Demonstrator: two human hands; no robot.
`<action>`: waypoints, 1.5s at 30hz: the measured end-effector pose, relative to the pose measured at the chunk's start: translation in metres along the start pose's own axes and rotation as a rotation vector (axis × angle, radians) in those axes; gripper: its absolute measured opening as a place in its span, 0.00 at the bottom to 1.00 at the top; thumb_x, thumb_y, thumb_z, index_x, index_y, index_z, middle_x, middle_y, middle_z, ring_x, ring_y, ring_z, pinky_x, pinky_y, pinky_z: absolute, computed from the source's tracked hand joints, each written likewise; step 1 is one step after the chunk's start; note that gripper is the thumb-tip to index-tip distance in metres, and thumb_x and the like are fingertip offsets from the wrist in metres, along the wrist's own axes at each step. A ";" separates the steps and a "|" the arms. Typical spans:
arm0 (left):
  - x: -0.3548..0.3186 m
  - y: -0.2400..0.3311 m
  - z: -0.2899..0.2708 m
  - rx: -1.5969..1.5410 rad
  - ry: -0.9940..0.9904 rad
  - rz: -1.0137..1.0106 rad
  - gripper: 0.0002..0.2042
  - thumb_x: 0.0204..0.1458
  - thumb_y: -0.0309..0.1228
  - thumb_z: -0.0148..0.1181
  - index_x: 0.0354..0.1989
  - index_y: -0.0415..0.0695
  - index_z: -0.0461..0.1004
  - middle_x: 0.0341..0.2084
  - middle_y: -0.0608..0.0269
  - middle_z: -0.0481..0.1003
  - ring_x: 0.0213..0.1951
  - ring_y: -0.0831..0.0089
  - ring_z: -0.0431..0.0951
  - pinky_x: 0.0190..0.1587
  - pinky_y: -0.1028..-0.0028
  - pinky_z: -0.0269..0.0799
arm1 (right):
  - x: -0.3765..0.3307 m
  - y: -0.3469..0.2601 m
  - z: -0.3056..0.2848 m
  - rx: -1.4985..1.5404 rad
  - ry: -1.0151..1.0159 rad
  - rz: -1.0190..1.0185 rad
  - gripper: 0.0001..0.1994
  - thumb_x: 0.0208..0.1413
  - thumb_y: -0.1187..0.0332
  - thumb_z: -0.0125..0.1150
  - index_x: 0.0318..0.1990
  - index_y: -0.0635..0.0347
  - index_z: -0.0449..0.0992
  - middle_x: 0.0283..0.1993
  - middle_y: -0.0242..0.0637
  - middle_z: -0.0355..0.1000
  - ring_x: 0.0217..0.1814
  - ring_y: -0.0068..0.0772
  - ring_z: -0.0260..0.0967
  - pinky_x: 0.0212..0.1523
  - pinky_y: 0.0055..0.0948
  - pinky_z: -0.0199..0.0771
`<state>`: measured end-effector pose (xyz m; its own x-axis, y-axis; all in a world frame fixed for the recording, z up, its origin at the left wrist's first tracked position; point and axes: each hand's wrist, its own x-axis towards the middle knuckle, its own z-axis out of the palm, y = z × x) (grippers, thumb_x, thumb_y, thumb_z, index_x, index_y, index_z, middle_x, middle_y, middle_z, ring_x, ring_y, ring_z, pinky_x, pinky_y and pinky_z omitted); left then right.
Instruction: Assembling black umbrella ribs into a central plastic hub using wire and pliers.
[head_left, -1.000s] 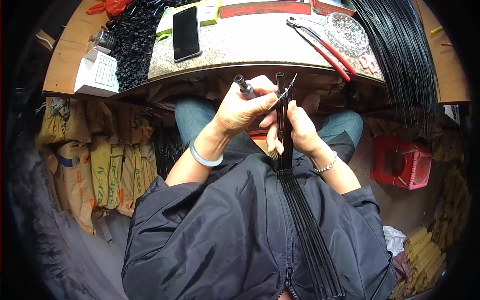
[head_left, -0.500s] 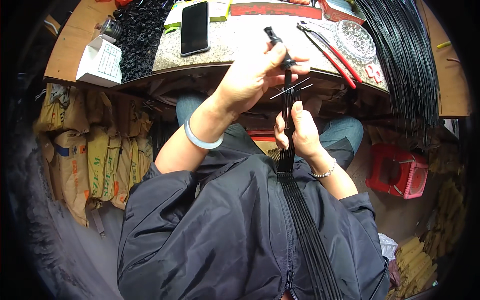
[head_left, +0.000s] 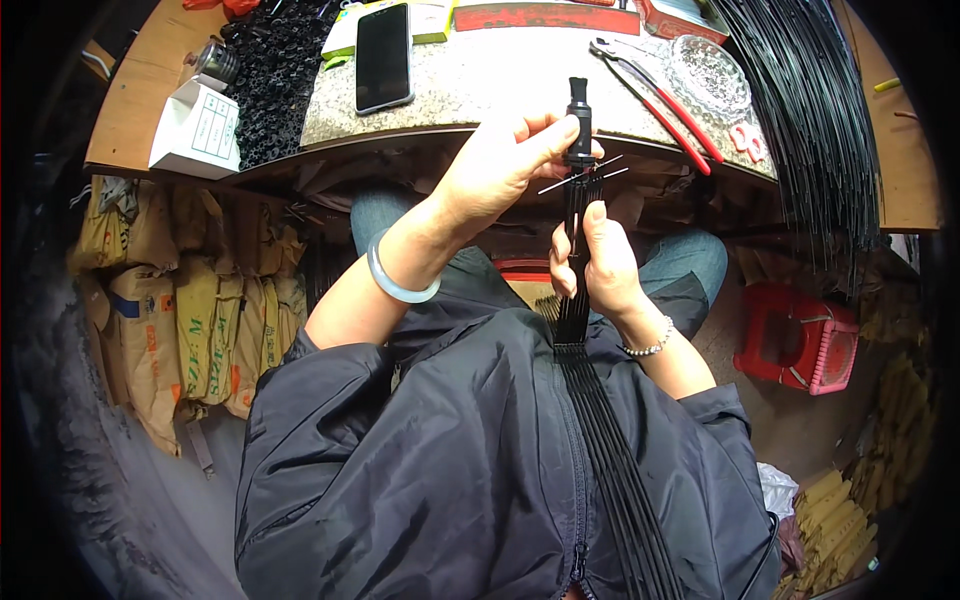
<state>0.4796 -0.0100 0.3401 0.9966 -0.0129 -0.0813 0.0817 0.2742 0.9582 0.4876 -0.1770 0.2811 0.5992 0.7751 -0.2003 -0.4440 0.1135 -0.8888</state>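
My right hand (head_left: 608,262) is closed around the upper part of a black umbrella frame (head_left: 620,455), a bundle of long thin ribs running down over my jacket. Between the thumb and fingers of my left hand (head_left: 497,165) is a black plastic sleeve (head_left: 580,128), upright at the bundle's top end and in line with it. Just below the sleeve, thin pale wires (head_left: 605,173) stick out sideways. Whether the sleeve is seated on the shaft is hard to see behind my fingers.
On the workbench are a black phone (head_left: 384,58), red-handled pliers (head_left: 665,110), a glass dish (head_left: 707,78), small black parts (head_left: 272,85), a white box (head_left: 197,130) and a heap of black rods (head_left: 800,110). A red stool (head_left: 795,340) stands right; sacks (head_left: 150,330) hang left.
My left hand has brought the sleeve from a leftward tilt to upright and slightly lower, in line with the bundle. My right hand keeps its place.
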 end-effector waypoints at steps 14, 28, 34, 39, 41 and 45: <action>-0.002 0.000 -0.004 0.029 -0.094 0.013 0.15 0.56 0.36 0.51 0.43 0.37 0.71 0.36 0.60 0.74 0.40 0.76 0.74 0.44 0.77 0.71 | 0.000 0.002 0.001 0.019 0.010 0.002 0.29 0.61 0.44 0.30 0.23 0.61 0.65 0.11 0.34 0.59 0.10 0.24 0.55 0.15 0.22 0.59; -0.002 -0.007 -0.010 -0.032 -0.210 -0.023 0.10 0.56 0.33 0.51 0.41 0.41 0.72 0.33 0.70 0.73 0.34 0.86 0.70 0.37 0.85 0.67 | -0.002 0.002 0.000 0.039 -0.028 -0.012 0.30 0.59 0.42 0.31 0.23 0.61 0.65 0.10 0.35 0.59 0.10 0.25 0.55 0.15 0.22 0.59; -0.002 -0.005 -0.011 0.107 -0.224 -0.006 0.16 0.56 0.37 0.50 0.47 0.37 0.69 0.41 0.55 0.73 0.44 0.72 0.73 0.49 0.73 0.68 | 0.000 0.000 -0.002 0.046 -0.037 -0.014 0.30 0.59 0.42 0.31 0.22 0.61 0.64 0.10 0.35 0.58 0.09 0.25 0.54 0.15 0.22 0.59; -0.015 -0.003 -0.005 0.193 -0.281 0.168 0.32 0.46 0.31 0.63 0.60 0.39 0.56 0.46 0.55 0.72 0.42 0.78 0.72 0.41 0.78 0.72 | -0.001 0.002 -0.004 0.025 -0.065 -0.070 0.30 0.60 0.42 0.29 0.22 0.61 0.63 0.10 0.35 0.58 0.08 0.25 0.53 0.13 0.23 0.58; -0.018 0.001 0.006 0.372 -0.118 0.098 0.29 0.45 0.24 0.63 0.57 0.38 0.60 0.43 0.57 0.73 0.39 0.79 0.73 0.42 0.78 0.71 | 0.000 0.004 -0.007 0.011 -0.080 -0.077 0.30 0.60 0.43 0.28 0.23 0.60 0.63 0.09 0.35 0.57 0.08 0.25 0.53 0.13 0.23 0.57; -0.018 0.001 0.006 0.337 -0.135 0.089 0.22 0.48 0.22 0.59 0.53 0.35 0.64 0.40 0.60 0.74 0.38 0.81 0.73 0.43 0.79 0.69 | -0.002 0.003 -0.006 0.076 -0.108 -0.057 0.30 0.59 0.41 0.27 0.23 0.59 0.62 0.09 0.34 0.55 0.08 0.25 0.51 0.12 0.23 0.55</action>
<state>0.4619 -0.0152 0.3442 0.9904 -0.1362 0.0217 -0.0290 -0.0518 0.9982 0.4890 -0.1820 0.2767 0.5515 0.8281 -0.1007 -0.4629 0.2034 -0.8628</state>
